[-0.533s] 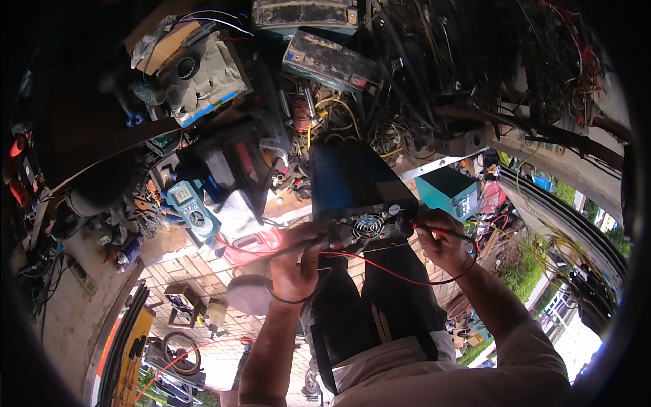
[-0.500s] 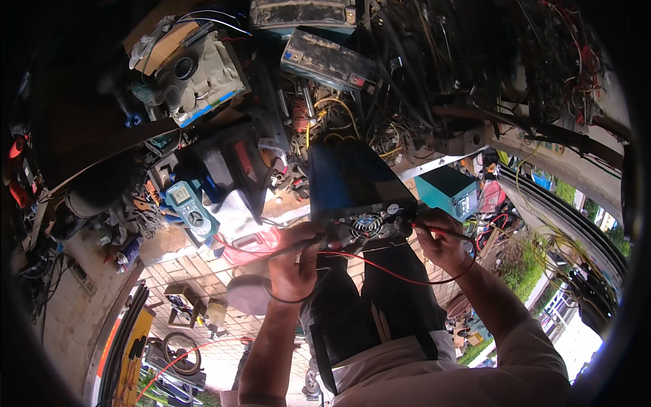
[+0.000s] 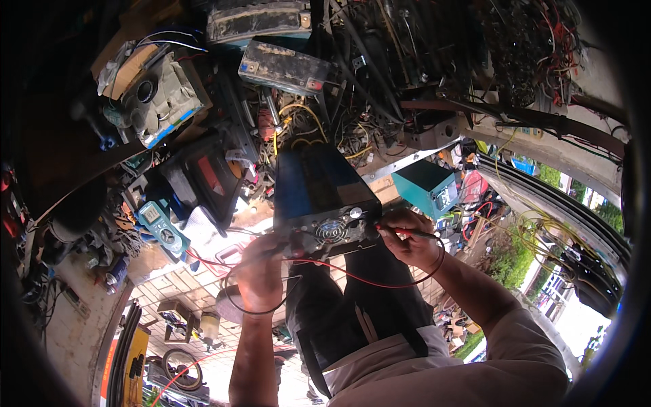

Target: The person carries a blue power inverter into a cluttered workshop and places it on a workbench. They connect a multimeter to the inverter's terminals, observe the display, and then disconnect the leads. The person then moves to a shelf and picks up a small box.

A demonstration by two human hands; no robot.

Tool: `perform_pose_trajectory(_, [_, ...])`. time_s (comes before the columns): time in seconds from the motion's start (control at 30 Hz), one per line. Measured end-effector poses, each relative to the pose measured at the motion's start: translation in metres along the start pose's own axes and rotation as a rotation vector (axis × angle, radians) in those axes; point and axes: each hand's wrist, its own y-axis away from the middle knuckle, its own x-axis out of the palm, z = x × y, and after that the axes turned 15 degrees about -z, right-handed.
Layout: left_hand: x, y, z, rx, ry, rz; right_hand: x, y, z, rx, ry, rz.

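Blue-and-black box (image 3: 325, 186) at the edge of the counter (image 3: 254, 218), its fan grille (image 3: 331, 233) facing the person. The right hand (image 3: 409, 237) grips a red probe (image 3: 411, 232) at the right end of the fan face — contact of the tip cannot be told. The left hand (image 3: 260, 268), fingers bent, is at the left end; blur hides whether it grasps anything. A black lead (image 3: 271, 311) loops by its wrist. Left of the box: a teal meter (image 3: 163, 227); right: a green box (image 3: 426, 188).
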Motion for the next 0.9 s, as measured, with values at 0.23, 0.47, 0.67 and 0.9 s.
perform_pose_trajectory(0.23, [-0.007,0.008,-0.012,-0.317,0.282,-0.130,-0.011,-0.008,0.019,0.091,-0.159,0.009])
perform_pose_trajectory(0.47, [-0.014,0.018,-0.080,-0.055,0.042,-0.005,0.002,-0.009,0.071,-0.207,0.048,0.295])
perform_pose_trajectory(0.67, [0.003,0.050,-0.103,-0.019,0.172,0.337,0.011,0.009,0.099,-0.259,0.125,0.705])
perform_pose_trajectory(0.9, [0.009,0.062,-0.102,0.051,0.188,0.270,0.017,0.029,0.099,0.110,-0.062,0.600])
